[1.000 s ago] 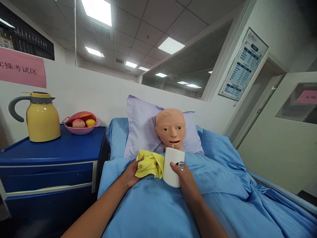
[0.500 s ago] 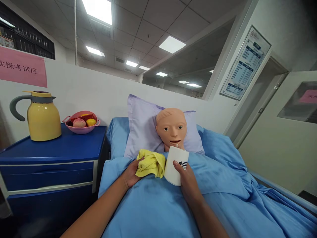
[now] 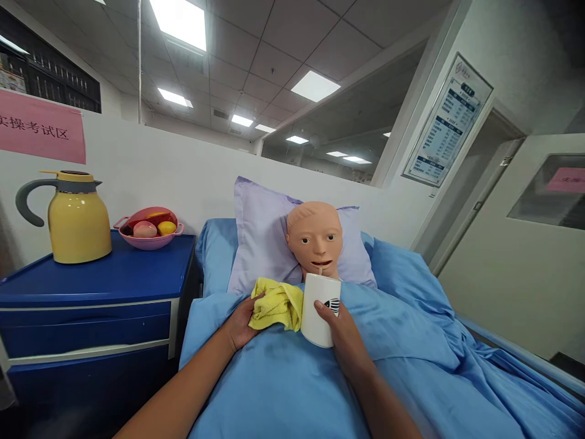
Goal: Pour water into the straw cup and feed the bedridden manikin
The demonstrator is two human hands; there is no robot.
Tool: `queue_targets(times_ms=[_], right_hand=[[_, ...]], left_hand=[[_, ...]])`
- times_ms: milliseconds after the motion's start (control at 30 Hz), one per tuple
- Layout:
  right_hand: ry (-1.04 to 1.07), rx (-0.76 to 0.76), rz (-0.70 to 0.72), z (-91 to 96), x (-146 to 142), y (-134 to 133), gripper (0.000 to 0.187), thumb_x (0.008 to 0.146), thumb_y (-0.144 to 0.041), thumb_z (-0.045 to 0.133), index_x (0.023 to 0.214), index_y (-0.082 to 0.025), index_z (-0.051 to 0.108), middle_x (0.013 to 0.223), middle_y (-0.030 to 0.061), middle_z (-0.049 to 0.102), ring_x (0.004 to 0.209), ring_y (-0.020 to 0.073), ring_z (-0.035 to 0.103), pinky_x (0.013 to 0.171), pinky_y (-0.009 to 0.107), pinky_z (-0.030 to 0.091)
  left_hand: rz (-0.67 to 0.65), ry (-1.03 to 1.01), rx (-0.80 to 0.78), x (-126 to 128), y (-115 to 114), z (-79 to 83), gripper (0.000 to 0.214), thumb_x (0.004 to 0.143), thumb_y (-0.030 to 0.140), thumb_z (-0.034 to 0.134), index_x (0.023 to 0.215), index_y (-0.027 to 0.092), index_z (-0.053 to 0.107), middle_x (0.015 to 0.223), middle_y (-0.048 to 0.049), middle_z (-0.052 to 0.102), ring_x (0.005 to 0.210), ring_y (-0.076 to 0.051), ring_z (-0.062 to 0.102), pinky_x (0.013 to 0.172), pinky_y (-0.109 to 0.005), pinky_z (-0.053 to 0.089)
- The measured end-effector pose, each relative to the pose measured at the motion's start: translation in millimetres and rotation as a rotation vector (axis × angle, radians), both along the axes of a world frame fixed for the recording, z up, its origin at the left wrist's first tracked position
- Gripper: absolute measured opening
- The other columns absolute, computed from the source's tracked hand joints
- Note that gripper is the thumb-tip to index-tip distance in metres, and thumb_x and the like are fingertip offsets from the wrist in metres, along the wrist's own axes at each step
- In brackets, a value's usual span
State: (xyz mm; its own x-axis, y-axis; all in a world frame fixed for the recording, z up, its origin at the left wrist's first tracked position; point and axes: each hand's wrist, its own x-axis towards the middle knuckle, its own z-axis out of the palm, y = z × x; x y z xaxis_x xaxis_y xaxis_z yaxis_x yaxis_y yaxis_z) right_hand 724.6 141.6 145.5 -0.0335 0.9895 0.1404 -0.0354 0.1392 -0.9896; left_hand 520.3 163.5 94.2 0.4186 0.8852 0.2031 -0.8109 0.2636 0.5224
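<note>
A manikin head point(image 3: 315, 238) with a slightly parted mouth rests against a lilac pillow point(image 3: 260, 238), a blue quilt point(image 3: 292, 384) drawn up to its neck. In my right hand point(image 3: 345, 335) is a white mug point(image 3: 317, 317) with a dark striped print, held just below the chin. The mug leans slightly, and a short pale straw point(image 3: 320, 272) rises from its rim close to the lower lip; whether it touches I cannot tell. My left hand point(image 3: 243, 323) grips a crumpled yellow towel point(image 3: 276, 305) beside the mug, over the quilt.
On the left, a blue bedside cabinet point(image 3: 150, 274) bears a yellow thermos jug point(image 3: 80, 222) and a pink basket point(image 3: 148, 242) of fruit. A blue pillow point(image 3: 402, 268) lies right of the head. The bed rail point(image 3: 525, 353) runs along the right side.
The mug in my right hand has moved slightly left and stands a little more upright. My left hand keeps its hold on the towel. The whole view has shifted slightly.
</note>
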Motion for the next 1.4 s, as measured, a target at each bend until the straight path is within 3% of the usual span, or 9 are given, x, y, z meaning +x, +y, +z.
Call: queue_targets(times_ms=[300,667,933,1400], right_hand=[[-0.043,-0.008,-0.003,8.3,-3.1,-5.5,0.057,0.068,-0.054,0.074,0.111,-0.02,0.06,0.097,0.0066,0.074,0.088,0.028,0.069,0.066,0.033,0.054],[-0.032,0.006,0.041,4.5,-2.6,-3.9,0.053,0.074,-0.053,0.071,0.114,-0.021,0.056,0.096,0.0039,0.073,0.083,0.0241,0.069,0.07,0.033,0.054],[0.009,-0.018,-0.033,6.8,-4.0,-3.9,0.057,0.066,-0.055,0.075,0.107,-0.02,0.059,0.09,0.0052,0.074,0.077,0.0257,0.07,0.066,0.034,0.055],[0.027,0.0,-0.032,3.3,-3.4,-1.2,0.053,0.068,-0.053,0.074,0.106,-0.019,0.061,0.091,0.0058,0.075,0.076,0.0251,0.07,0.067,0.035,0.055]], left_hand=[[-0.027,-0.012,0.026,-0.3,3.0,-4.3,0.034,0.093,0.026,0.047,0.118,0.006,0.059,0.115,-0.0126,0.068,0.106,-0.02,0.064,0.102,-0.032,0.045],[-0.067,-0.023,0.054,1.0,4.1,-5.5,0.038,0.092,0.027,0.048,0.122,0.006,0.056,0.117,-0.0146,0.066,0.112,-0.022,0.061,0.106,-0.033,0.042],[-0.024,-0.02,0.011,-0.1,6.4,-9.3,0.038,0.091,0.026,0.05,0.125,0.007,0.054,0.121,-0.0132,0.064,0.114,-0.021,0.06,0.108,-0.034,0.04],[0.007,0.022,0.007,-0.2,5.5,-8.4,0.035,0.091,0.026,0.052,0.121,0.008,0.056,0.12,-0.0136,0.066,0.11,-0.022,0.062,0.104,-0.034,0.044]])
